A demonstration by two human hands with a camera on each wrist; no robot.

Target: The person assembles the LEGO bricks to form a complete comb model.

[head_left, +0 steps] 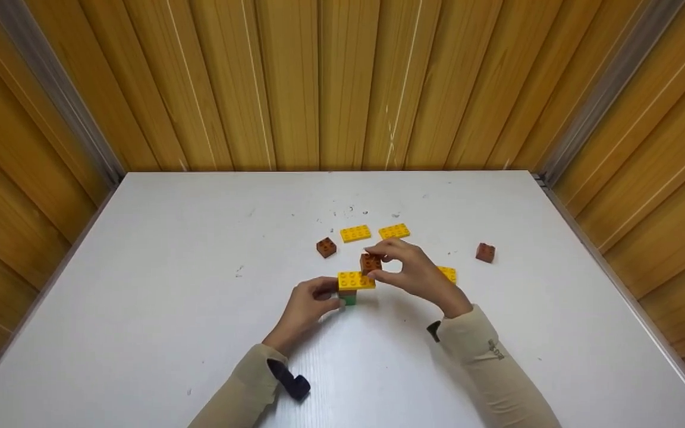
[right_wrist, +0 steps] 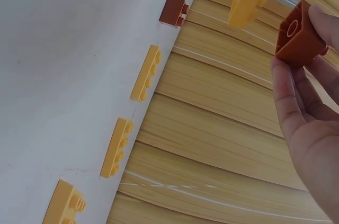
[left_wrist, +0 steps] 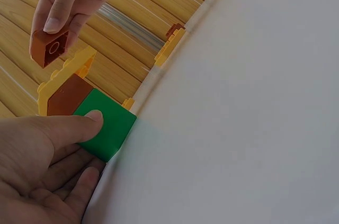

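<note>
My left hand (head_left: 307, 306) holds a small stack on the table, its thumb pressed on the side of the green brick (left_wrist: 111, 123) at the bottom. On that brick sits a brown brick (left_wrist: 69, 96), topped by a yellow studded plate (head_left: 351, 280) that juts out to the right. Above the jutting end, my right hand (head_left: 417, 274) pinches another brown brick (right_wrist: 301, 36) between thumb and fingers. Both wrist views show a gap between this brick and the plate; its hollow underside faces down. Behind the stack, the left fingertips are partly hidden.
Loose brown bricks lie beyond the stack (head_left: 326, 247) and far right (head_left: 486, 252). Two yellow plates (head_left: 355, 233) (head_left: 394, 231) lie farther back, and another yellow piece (head_left: 449, 274) is partly covered by the right hand. Wood-patterned walls (head_left: 342, 83) border the white table (head_left: 170, 297).
</note>
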